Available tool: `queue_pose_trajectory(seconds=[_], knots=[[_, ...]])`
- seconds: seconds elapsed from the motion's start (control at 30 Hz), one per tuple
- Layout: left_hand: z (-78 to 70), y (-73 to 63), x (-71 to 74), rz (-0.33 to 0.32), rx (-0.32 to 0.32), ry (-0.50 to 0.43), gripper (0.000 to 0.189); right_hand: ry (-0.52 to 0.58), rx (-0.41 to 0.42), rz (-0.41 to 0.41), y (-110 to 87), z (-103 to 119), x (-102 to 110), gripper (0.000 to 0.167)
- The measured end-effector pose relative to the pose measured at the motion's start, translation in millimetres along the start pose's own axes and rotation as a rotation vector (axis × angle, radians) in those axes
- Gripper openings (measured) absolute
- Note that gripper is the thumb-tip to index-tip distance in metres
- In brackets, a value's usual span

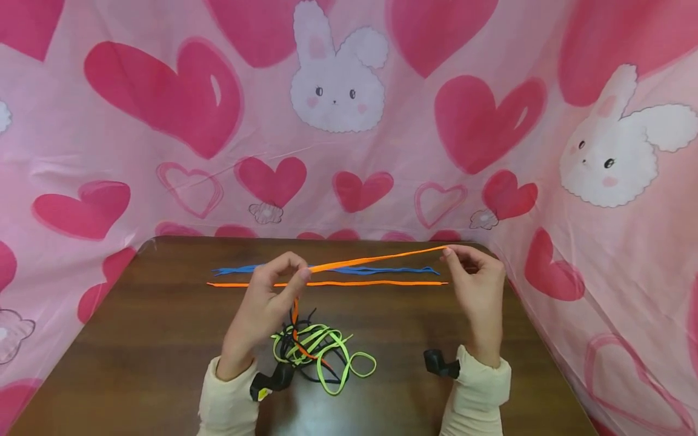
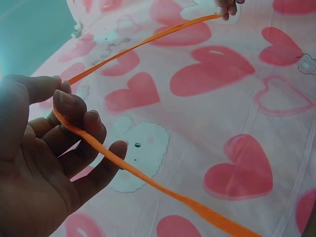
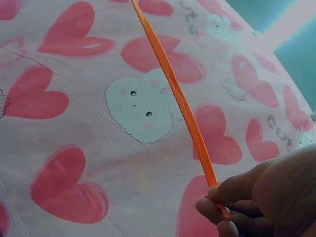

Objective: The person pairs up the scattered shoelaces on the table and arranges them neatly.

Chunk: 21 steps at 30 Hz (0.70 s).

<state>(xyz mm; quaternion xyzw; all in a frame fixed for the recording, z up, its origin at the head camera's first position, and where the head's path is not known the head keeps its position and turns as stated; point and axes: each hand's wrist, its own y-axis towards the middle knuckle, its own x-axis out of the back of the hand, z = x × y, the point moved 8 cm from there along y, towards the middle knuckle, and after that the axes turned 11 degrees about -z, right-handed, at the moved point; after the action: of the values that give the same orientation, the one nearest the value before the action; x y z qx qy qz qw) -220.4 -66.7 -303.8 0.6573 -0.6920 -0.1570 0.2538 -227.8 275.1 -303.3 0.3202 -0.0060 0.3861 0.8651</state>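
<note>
An orange flat shoelace is stretched through the air between both hands, rising slightly toward the right. My left hand pinches it between thumb and index finger. In the left wrist view, the lace runs on below that pinch across the other fingers. My right hand pinches the lace near one tip, and a short end pokes out past the thumb. The lace's other part hangs down from the left hand into a tangle of lime-green laces and black laces on the table.
Another orange shoelace lies straight across the brown table. Behind it, blue laces lie side by side, partly hidden by the left hand and the held lace. A pink cloth with hearts and rabbits surrounds the table's back and sides.
</note>
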Motion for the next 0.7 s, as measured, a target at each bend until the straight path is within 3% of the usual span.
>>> queue_pose_trajectory(seconds=[0.3, 0.53, 0.7], knots=[[3.8, 1.3, -8.9, 0.073, 0.0, 0.003, 0.013, -0.039, -0.055, -0.01, 6.4, -10, 14, 0.019], [5.9, 1.3, 6.5, 0.011, 0.031, 0.013, 0.016, -0.048, -0.039, -0.026, 14.0, -13, 20, 0.016], [3.3, 0.8, 17.1, -0.047, -0.001, 0.02, 0.016, -0.046, -0.036, -0.019, 18.4, -15, 20, 0.017]])
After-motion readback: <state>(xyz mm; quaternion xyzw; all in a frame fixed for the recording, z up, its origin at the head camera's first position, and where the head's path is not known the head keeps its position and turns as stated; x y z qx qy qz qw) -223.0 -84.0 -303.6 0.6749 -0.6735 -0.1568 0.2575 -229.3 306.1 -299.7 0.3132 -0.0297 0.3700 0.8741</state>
